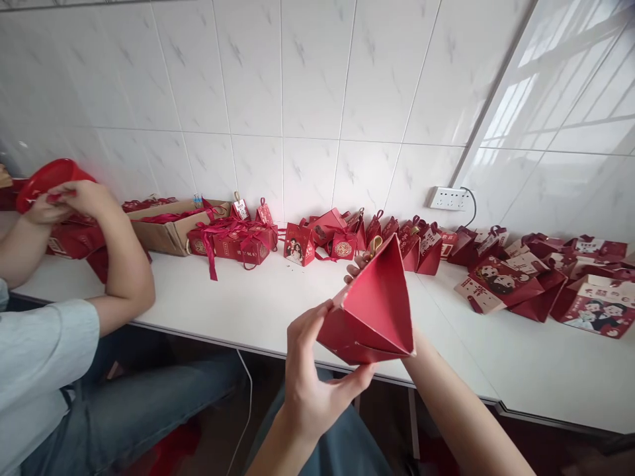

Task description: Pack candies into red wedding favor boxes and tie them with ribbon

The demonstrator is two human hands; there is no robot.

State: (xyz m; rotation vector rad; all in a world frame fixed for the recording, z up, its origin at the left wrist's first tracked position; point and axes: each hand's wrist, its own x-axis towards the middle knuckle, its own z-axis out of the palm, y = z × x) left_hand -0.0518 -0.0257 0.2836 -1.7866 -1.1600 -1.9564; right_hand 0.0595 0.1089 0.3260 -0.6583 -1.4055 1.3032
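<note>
A red triangular gift box (380, 301) is held up above the table's front edge, one triangular face turned toward me. My left hand (315, 377) grips its lower left side, thumb underneath and fingers along the edge. My right hand (353, 270) is behind the box; only some fingertips show past its upper left edge, beside a small gold loop (376, 246), and the rest is hidden. Behind the held box, a small triangular box with a couple printed on it (299, 244) stands on the white table (248, 297).
Red gift boxes (501, 281) crowd the right and the wall side. An open cardboard box (169, 231) with ribbons stands left of centre, beside ribboned boxes (233, 243). At left, a person's hands (74, 198) are at a red basin (54, 177). A power strip (451, 198) is on the wall.
</note>
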